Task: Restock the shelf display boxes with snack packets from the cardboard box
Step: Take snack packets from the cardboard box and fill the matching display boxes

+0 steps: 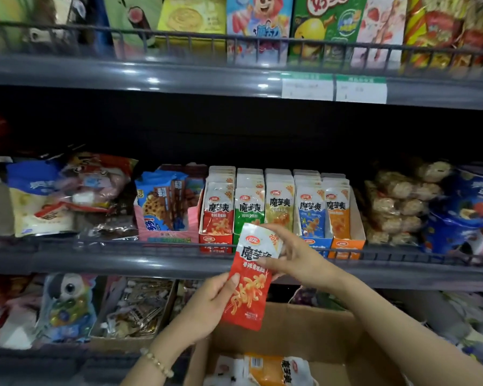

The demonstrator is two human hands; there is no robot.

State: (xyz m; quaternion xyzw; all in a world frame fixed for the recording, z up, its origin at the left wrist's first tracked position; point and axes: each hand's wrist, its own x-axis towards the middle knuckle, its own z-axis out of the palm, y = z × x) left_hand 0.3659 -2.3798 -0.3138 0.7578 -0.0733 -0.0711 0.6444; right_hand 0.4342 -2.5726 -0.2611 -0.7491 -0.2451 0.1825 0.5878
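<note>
The bottom edge of the frame cuts off the cardboard box (304, 330), so we see only its back wall and part of its inside, where an orange packet (268, 369) lies among white ones that are hard to make out. The upper shelf's goods are blurred. The front of the green display box (248, 218) is hidden behind the red snack packet (248, 282), which is held upright at the centre of the frame, in front of the shelf rail (123, 246) and above the cardboard box. The left hand (207, 310) pinches the packet's lower left edge, with the thumb on the front and the fingers behind, out of our sight. The right hand (293, 257) grips its upper right corner, the thumb lying across the front and the fingers curled past the top edge. On the middle shelf we count five display boxes side by side, among them the red display box (215, 242), the blue display box (315, 243) and the orange display box (346, 246), each with packets standing right up to its front. The wire rail runs just in front of them. Above the packet tops there is dark open room under the upper shelf.
</note>
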